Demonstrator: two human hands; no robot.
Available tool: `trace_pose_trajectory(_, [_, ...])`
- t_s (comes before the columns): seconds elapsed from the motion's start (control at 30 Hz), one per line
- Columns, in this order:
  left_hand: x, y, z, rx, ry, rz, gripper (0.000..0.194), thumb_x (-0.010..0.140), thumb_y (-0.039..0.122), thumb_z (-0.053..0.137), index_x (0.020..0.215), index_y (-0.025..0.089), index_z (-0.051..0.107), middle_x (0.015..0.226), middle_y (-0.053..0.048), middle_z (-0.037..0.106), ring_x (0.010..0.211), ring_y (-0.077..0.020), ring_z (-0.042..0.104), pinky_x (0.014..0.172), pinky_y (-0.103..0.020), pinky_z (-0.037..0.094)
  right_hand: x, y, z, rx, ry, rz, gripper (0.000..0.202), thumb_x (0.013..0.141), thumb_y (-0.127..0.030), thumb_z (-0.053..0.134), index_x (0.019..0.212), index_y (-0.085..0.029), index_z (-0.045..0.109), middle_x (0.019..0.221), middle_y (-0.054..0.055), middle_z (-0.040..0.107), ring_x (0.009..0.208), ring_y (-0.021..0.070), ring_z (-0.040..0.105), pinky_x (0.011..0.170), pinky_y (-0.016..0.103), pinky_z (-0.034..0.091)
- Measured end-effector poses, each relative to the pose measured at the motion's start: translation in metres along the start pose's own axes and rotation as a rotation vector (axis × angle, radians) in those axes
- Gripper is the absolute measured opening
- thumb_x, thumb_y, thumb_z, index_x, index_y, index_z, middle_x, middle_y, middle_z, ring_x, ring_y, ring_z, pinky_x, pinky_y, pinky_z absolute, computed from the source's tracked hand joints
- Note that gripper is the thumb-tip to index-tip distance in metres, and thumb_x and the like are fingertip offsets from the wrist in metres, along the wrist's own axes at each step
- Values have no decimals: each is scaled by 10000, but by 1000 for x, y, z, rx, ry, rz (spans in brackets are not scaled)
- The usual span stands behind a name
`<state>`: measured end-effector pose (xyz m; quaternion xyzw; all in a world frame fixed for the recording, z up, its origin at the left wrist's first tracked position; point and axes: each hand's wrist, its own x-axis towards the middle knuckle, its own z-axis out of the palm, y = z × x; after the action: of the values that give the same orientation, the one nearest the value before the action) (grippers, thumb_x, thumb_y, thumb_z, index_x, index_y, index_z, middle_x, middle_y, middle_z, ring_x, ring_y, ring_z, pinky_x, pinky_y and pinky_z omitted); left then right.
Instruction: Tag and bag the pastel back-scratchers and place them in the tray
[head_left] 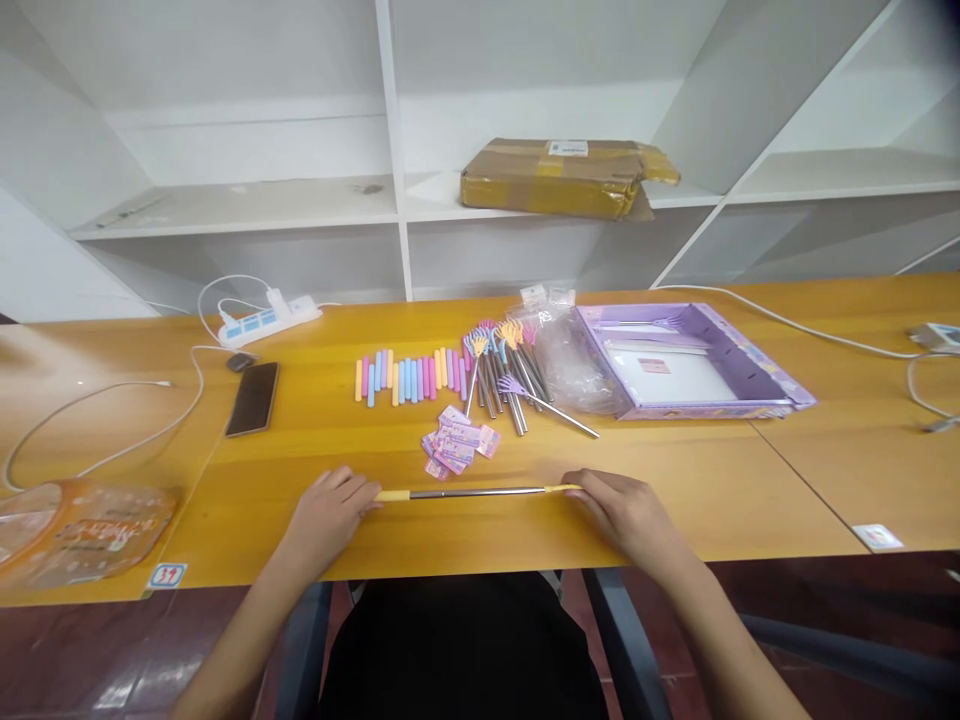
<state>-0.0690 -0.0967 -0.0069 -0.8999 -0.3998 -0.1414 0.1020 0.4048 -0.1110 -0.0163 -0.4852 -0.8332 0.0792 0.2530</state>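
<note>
A back scratcher [480,492] with a yellow handle and a metal shaft stretches level between my hands, just above the table's front part. My left hand [337,508] is closed round the yellow handle end. Around the yellow claw end, my right hand [616,505] is closed, hiding most of the claw. Beyond them lies a small heap of printed cards [454,445]. A row of coloured handle sleeves [411,378] in yellow, pink, blue and purple lies farther back. Beside it is a pile of back scratchers [510,365], claws mostly pointing away, with bare metal shafts.
Clear plastic bags [574,365] lie beside an open purple box [697,408] at the right. A phone [253,398], a power strip [270,318], white cables and an orange plastic packet [120,525] are at the left. A taped carton [555,180] sits on the shelf.
</note>
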Motion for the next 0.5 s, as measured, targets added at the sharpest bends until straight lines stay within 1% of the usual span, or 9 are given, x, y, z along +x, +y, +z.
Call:
trace_pose_trajectory(0.07, [-11, -13, -6, 21, -3, -52, 275, 1123, 232, 479, 932, 208, 675, 843, -41, 705, 822, -237, 559, 743, -366, 410, -11, 12, -11, -24, 53, 20, 249, 1136, -347, 497, 1046, -238, 702, 980, 77, 814, 814, 215, 784, 729, 305, 551])
trace_pose_trajectory(0.13, [-28, -33, -14, 37, -10, -121, 282, 1116, 242, 477, 921, 210, 678, 857, -51, 703, 852, -251, 570, 756, -374, 424, -29, 34, -24, -57, 118, 85, 254, 1120, -391, 517, 1062, -249, 720, 984, 86, 820, 839, 233, 793, 748, 316, 568])
trace_pose_trajectory(0.23, [-58, -67, -28, -9, -17, -178, 322, 1113, 284, 455, 891, 217, 679, 867, -57, 706, 874, -258, 587, 780, -376, 456, -62, 79, -46, -95, 208, 241, 344, 1082, -540, 518, 1038, -279, 739, 981, 84, 829, 844, 272, 805, 745, 356, 596])
trace_pose_trajectory(0.3, [-75, -84, -35, -61, -22, -212, 338, 1110, 314, 446, 894, 224, 690, 877, -56, 713, 872, -254, 596, 778, -368, 472, -82, 106, -55, -98, 243, 358, 437, 1042, -650, 498, 981, -292, 740, 977, 92, 830, 839, 304, 805, 747, 401, 611])
trace_pose_trajectory(0.33, [-81, -89, -37, -90, -34, -227, 339, 1108, 338, 456, 894, 227, 694, 877, -53, 713, 865, -251, 599, 773, -363, 477, -90, 116, -57, -91, 242, 416, 475, 1021, -691, 488, 957, -294, 740, 971, 99, 829, 835, 318, 803, 746, 421, 614])
trace_pose_trajectory(0.4, [-88, -92, -36, -135, -60, -254, 357, 1104, 389, 468, 888, 228, 701, 865, -48, 709, 846, -245, 607, 764, -357, 490, -99, 128, -56, -65, 193, 521, 511, 989, -729, 479, 945, -293, 742, 962, 108, 826, 829, 335, 797, 741, 443, 613])
trace_pose_trajectory(0.5, [-88, -88, -27, -156, -83, -298, 402, 1109, 460, 448, 966, 226, 741, 896, -56, 726, 867, -250, 643, 793, -367, 523, -98, 128, -47, -7, 121, 629, 484, 970, -695, 493, 1017, -279, 735, 1011, 110, 822, 873, 331, 792, 774, 444, 608])
